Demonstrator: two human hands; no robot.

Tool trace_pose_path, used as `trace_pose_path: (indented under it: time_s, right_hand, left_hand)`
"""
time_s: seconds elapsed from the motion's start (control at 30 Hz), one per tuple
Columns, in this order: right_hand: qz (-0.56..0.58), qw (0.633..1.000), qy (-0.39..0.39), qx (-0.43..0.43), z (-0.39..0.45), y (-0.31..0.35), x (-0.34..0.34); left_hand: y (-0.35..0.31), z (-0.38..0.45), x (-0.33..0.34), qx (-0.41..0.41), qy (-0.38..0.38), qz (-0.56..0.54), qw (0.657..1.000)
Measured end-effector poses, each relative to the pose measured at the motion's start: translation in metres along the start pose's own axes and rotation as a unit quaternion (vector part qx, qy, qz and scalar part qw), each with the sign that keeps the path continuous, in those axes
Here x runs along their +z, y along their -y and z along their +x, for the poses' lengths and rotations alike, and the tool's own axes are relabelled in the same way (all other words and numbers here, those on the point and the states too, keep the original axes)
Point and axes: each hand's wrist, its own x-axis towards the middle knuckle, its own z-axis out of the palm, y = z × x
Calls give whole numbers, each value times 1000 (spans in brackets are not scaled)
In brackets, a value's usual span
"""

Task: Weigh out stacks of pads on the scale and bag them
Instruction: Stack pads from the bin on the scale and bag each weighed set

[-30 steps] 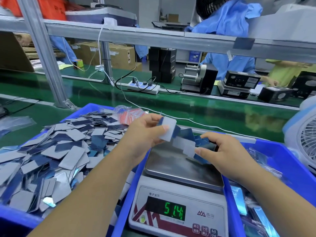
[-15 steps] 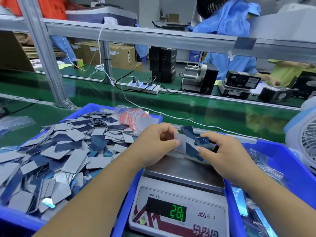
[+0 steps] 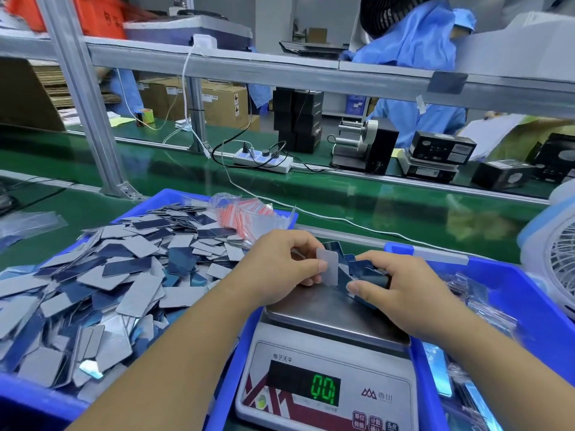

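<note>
Scale (image 3: 326, 390) reads approx zero w/ its pan bare, so this batch looks weighed and lifted off; bagging not yet done. Left hand (image 3: 280, 269) pinches one grey pad (image 3: 327, 266) upright btwn thumb and fingers. Right hand (image 3: 401, 293) curls round the fanned stack of pads (image 3: 357, 269), just right of that pad, touching it. Bags (image 3: 245, 216) lie beyond the left hand, loose pads (image 3: 102, 290) to its left.
</note>
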Motion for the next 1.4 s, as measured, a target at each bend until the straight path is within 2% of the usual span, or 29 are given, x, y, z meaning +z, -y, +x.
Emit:
trace_pose_path:
  time_s: [0.17,0.33,0.43,0.53,0.7,0.83,0.97,1.03,1.13,1.2,1.4]
  right_hand:
    - [4,1000,-14,26,0,-7,-1]
    - [-3,1000,-19,24,0,-7,-1]
    - [-7,1000,-17,20,0,-6,-1]
    - [-7,1000,-17,15,-1,-6,-1]
    - [-4,1000,-15,10,0,-6,-2]
    - [1,1000,7,12,-1,-5,-4]
    - [8,999,31,8,-3,-2,-6]
    - [6,999,37,11,-3,-1,-7]
    - [20,999,41,5,-1,2,-7]
    - [16,999,50,-5,0,4,-5]
    - [-12,999,36,-7,0,0,-3]
  left_hand:
    - [-4,-2,-3,6,11,-57,998]
    - [-9,-11,-10,-12,91,7,996]
    - [-15,-12,-8,-16,85,7,996]
    - [-14,-12,-8,25,79,-4,997]
    - [-3,-10,-5,74,114,59,989]
    - [2,-5,-2,104,45,104,988]
    - [5,-1,0,98,-29,165,981]
    - [6,-1,0,93,-23,181,979]
    - [5,-3,3,94,30,168,981]
    - [3,-4,9,100,51,204,972]
    - [5,-2,13,113,34,265,957]
